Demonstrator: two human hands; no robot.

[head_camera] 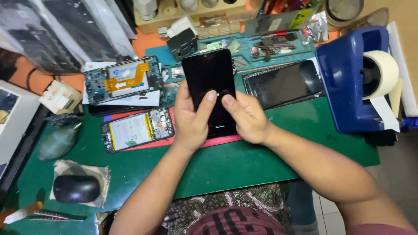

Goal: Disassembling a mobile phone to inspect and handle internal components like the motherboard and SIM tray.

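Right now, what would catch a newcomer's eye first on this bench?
Both hands, the left hand and right hand, hold a dark-screened phone at centre, thumbs pressed on its glass. To the left lie two opened phones showing batteries and circuit boards on the green mat. At far right stands a big blue tape dispenser with a pale roll.

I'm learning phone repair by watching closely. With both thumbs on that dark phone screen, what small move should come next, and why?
Probably slide both thumbs outward along the glass, pressing evenly. The left hand and right hand hold the black rectangular phone above the green mat, thumbs meeting mid-screen, so the edges have yet to be pressed.
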